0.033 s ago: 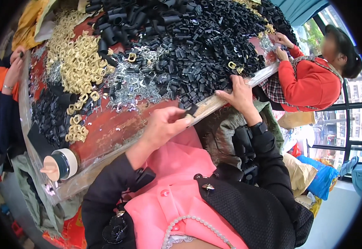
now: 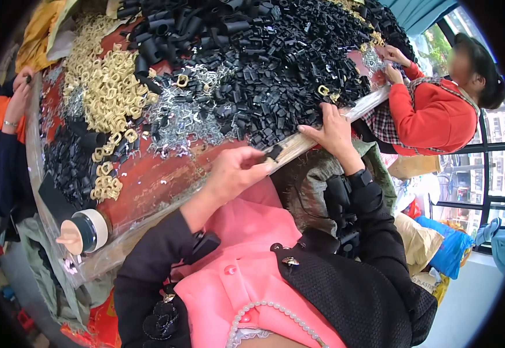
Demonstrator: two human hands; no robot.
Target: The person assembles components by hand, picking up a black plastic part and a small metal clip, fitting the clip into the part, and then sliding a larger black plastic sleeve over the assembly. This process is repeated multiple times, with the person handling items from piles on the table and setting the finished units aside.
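My left hand pinches a small black piece between thumb and fingertips, just over the table's near edge. My right hand rests at the plastic-wrapped wooden edge, thumb spread away from its fingers and nothing visible in it. Its fingertips reach the rim of a wide pile of small black pieces. Closer to my left hand lie silvery bent metal clips on the red tabletop. Gold-coloured buckles are heaped further left.
A round container with a pinkish knobbed end stands at the table's near left corner. Larger black tubes lie at the far side. A person in red works at the right, and another person's hands show at the left edge.
The black piece in my left hand has tilted and shifted slightly to the right. My right hand stays in nearly the same place.
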